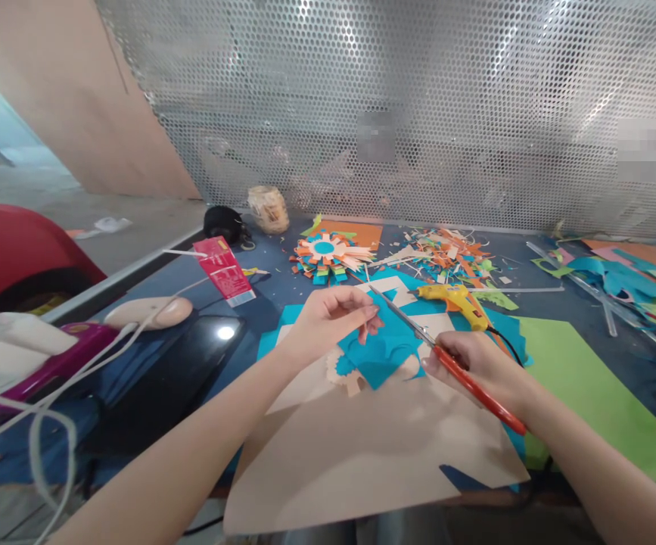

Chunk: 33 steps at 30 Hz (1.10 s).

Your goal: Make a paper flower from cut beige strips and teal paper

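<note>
My right hand (475, 363) is wrapped round the red handles of a pair of scissors (469, 386). The metal blades point up and left, toward my other hand. My left hand (333, 322) has its fingers curled and thumb pressed in; anything between them is too small or hidden to make out. Just below it lies a piece of blue paper (381, 363). Partly under that is a cream paper cutout (346, 375) with a notched edge and some blue on it. A large beige sheet (355, 454) spreads beneath both hands.
A yellow glue gun (455, 303) lies beyond my right hand. Behind are a layered paper flower (328, 253) and a heap of paper scraps (452, 253). Green paper (582, 401) is at right; a black phone (169, 378), a red packet (224, 270) and white cables (72, 424) are at left.
</note>
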Available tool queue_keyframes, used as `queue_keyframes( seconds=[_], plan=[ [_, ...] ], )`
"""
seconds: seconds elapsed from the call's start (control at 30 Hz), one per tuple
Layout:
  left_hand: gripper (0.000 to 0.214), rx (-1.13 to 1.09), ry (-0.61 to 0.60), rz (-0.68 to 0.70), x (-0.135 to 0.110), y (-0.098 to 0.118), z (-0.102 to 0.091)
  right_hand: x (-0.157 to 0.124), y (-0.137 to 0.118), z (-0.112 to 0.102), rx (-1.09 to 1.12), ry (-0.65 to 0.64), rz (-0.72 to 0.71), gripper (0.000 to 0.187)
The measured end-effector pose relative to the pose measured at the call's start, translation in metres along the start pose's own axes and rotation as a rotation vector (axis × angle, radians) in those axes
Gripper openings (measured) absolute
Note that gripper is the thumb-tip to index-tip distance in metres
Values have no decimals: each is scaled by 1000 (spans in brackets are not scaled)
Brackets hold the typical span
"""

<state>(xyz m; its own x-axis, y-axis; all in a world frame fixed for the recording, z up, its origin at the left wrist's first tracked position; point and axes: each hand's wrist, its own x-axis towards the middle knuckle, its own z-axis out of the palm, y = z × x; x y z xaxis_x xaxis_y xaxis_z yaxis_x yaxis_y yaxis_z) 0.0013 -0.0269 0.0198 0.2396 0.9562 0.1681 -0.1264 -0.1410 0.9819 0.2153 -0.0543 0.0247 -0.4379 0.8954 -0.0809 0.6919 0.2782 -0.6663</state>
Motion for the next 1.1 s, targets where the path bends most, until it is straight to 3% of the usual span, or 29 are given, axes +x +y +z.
queue_keyframes(
  seconds=[0.37, 0.57, 0.67, 0.87, 1.1],
  plan=[
    [27, 26, 6, 8, 1, 0, -1, -2, -3, -3, 53, 32, 59, 38],
    [23, -124, 183, 146, 2, -5, 1, -2, -4, -2, 98, 12, 27, 35],
    [22, -204, 212, 134, 0, -5, 6, 0, -3, 4, 74, 1, -13, 32],
    [24, -246, 125, 64, -8, -5, 16, -3, -8, 8, 111, -41, -37, 26],
    [24, -295, 77, 52, -12, -3, 19, -7, -2, 12, 97, -31, -49, 31]
  ],
)
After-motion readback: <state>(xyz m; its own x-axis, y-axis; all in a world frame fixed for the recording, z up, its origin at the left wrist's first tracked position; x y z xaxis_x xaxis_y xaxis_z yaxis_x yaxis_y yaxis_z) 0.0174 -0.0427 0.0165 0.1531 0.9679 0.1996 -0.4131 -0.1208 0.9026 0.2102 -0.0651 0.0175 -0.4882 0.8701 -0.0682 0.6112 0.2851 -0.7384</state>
